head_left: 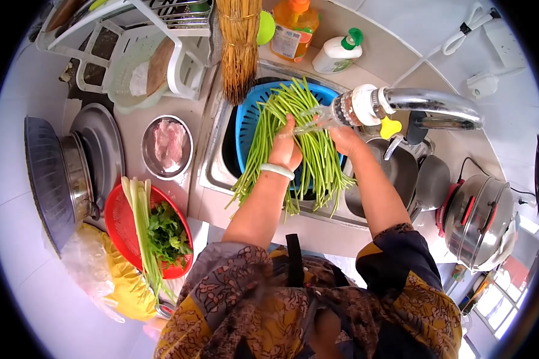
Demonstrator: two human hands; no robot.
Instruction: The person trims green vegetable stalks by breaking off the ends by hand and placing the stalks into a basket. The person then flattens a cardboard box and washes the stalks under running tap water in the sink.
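Note:
A large bunch of long green stems that look like garlic scapes [317, 152] lies across a blue basket [241, 128] in the sink. My left hand [286, 149], a pale bangle [277, 171] on its wrist, is closed around the bunch, thumb uppermost. On the other side my right hand [345, 141] grips the stems, its fingertips partly hidden by stems and tap. Water runs from the tap's clear nozzle [343, 110] onto the scapes between both hands.
A curved metal tap [437, 103] reaches in from the right. Left of the sink are a bowl of raw meat [170, 146] and a red basket [118, 222] with celery [142, 224]. A straw brush [239, 48] hangs above; soap bottles [338, 54] stand behind.

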